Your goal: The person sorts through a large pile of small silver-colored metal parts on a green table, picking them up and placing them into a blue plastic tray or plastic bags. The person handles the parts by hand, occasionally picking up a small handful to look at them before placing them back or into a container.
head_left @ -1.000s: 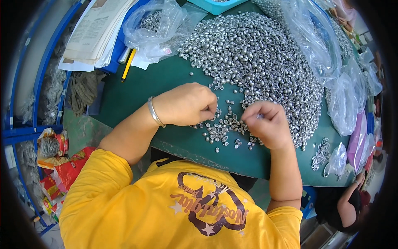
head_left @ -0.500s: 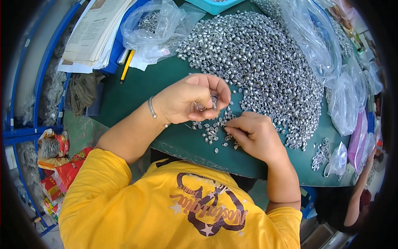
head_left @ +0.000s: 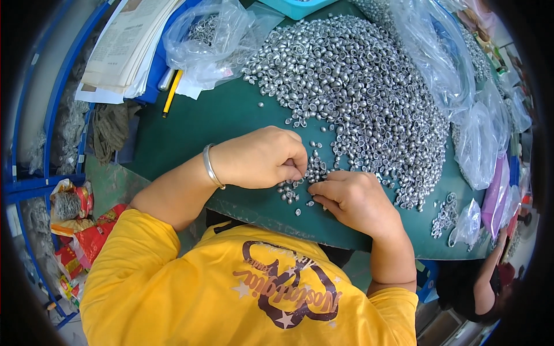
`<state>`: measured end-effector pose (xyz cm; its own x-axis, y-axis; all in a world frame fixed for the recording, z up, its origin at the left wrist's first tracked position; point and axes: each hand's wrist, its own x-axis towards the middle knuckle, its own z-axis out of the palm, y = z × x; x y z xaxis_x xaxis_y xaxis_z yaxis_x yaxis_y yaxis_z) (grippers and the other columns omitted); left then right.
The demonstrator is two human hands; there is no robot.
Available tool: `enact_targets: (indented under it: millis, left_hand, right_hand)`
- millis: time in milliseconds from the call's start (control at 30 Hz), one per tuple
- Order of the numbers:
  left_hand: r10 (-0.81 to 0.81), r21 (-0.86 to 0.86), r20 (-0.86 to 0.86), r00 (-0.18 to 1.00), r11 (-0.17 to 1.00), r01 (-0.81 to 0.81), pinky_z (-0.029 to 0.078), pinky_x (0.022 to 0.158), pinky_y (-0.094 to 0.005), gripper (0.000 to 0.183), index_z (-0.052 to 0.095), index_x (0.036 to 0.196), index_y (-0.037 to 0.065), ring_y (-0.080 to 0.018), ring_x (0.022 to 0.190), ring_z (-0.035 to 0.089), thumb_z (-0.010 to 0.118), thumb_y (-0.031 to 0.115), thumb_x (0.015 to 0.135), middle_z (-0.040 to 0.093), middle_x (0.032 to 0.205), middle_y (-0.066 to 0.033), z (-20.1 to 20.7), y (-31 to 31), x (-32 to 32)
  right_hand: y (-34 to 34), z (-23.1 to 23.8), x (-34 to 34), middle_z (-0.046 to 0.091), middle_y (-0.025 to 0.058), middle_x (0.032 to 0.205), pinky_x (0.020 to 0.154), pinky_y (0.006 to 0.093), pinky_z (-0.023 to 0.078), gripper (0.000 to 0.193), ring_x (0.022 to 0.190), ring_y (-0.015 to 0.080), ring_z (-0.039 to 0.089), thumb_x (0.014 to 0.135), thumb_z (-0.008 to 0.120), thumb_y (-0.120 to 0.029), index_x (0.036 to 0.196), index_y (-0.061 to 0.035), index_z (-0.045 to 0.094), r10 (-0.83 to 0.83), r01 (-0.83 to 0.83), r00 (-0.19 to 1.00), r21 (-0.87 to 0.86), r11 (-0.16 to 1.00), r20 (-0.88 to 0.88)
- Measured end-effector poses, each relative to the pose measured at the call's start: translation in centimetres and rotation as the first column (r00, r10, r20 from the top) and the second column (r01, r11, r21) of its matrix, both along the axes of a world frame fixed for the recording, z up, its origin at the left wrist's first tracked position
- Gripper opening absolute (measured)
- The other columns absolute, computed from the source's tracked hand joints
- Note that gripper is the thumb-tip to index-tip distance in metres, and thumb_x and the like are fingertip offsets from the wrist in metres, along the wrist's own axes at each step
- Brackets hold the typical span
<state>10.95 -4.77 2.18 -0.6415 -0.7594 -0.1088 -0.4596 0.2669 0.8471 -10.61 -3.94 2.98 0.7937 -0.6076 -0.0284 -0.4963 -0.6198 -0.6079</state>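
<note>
My left hand [head_left: 266, 157], a silver bangle [head_left: 213, 166] on its wrist, is palm down at the near part of the green table, fingers curled in and tips down by a small cluster of silver metal pieces [head_left: 316, 168]. Whatever lies inside its fingers is hidden. Just right of it, my right hand [head_left: 359, 200] has thumb and forefinger pinched low at the same cluster; I cannot make out what is between the tips. Beyond both hands spreads a large heap of small hollow, rounded silver pieces [head_left: 352, 86].
Clear plastic bags [head_left: 210, 37] lie at the far left and along the right. A yellow pencil-like stick [head_left: 172, 93] and stacked papers [head_left: 118, 52] are at the left, a light-blue tray [head_left: 294, 7] at the far edge. A person's arm [head_left: 490, 277] shows at the right.
My left hand has turned from palm-up, with metal pieces showing in its fingers, to palm-down, and has come lower beside the cluster. My right hand has shifted slightly nearer to me.
</note>
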Motion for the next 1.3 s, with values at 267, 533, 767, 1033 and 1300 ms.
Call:
enact_targets:
  millis: [267, 533, 767, 1033, 1300]
  left_hand:
    - [0.036, 0.050, -0.035, 0.999, 0.998, -0.034, 0.044, 0.063, -0.0299, 0.006, 0.059, 0.080, 0.003, -0.0215, 0.070, 0.055, 0.063, 0.006, 0.076, 0.053, 0.075, -0.0077, 0.3, -0.2, 0.1]
    - [0.131, -0.104, 0.066, 0.989, 0.987, -0.123, 0.045, 0.064, -0.0307, 0.006, 0.059, 0.080, 0.003, -0.0242, 0.072, 0.056, 0.062, 0.004, 0.074, 0.055, 0.079, -0.0093, -1.0, 0.1, -0.1]
    - [0.260, -0.168, 0.000, 0.966, 0.952, -0.257, 0.044, 0.061, -0.0301, 0.007, 0.059, 0.080, 0.003, -0.0229, 0.070, 0.056, 0.062, 0.001, 0.074, 0.054, 0.075, -0.0083, -0.1, -0.8, 0.9]
    - [0.114, -0.268, 0.013, 0.993, 0.958, -0.106, 0.045, 0.064, -0.0322, 0.011, 0.062, 0.080, 0.005, -0.0270, 0.074, 0.055, 0.066, 0.001, 0.070, 0.052, 0.079, -0.0094, -1.5, 0.2, -0.2]
    - [0.146, -0.164, -0.049, 0.988, 0.975, -0.152, 0.045, 0.063, -0.0301, 0.011, 0.062, 0.080, 0.004, -0.0238, 0.073, 0.055, 0.065, 0.000, 0.071, 0.053, 0.079, -0.0082, -0.7, 0.0, -0.7]
  right_hand:
    - [-1.4, -0.3, -0.4, 0.060, 0.0081, 0.071, 0.055, 0.0332, 0.048, 0.009, 0.063, 0.0259, 0.060, 0.068, 0.065, -0.004, 0.076, -0.0050, 0.060, -0.223, 0.175, 0.965, 0.300, 0.938, 0.135]
    - [-1.5, -1.2, -0.6, 0.058, 0.0101, 0.066, 0.054, 0.0318, 0.046, 0.011, 0.059, 0.0258, 0.058, 0.067, 0.069, -0.004, 0.076, -0.0023, 0.063, -0.239, 0.236, 0.949, 0.040, 0.971, 0.206]
    - [-1.2, -0.8, -0.4, 0.058, 0.0084, 0.069, 0.055, 0.0358, 0.048, 0.010, 0.062, 0.0277, 0.059, 0.072, 0.066, -0.012, 0.081, -0.0076, 0.064, -0.205, 0.206, 0.970, 0.006, 0.979, 0.130]
    - [-1.4, -1.9, -0.4, 0.060, 0.0094, 0.071, 0.054, 0.0311, 0.047, 0.009, 0.058, 0.0238, 0.058, 0.075, 0.064, -0.010, 0.083, -0.0060, 0.063, -0.177, 0.180, 0.950, 0.012, 0.984, 0.256]
    - [-2.7, -0.9, -1.4, 0.055, 0.0107, 0.066, 0.037, 0.0197, 0.024, 0.005, 0.047, 0.0073, 0.039, 0.077, 0.048, -0.002, 0.077, 0.0013, 0.051, -0.774, -0.211, 0.518, 0.932, 0.296, 0.363]
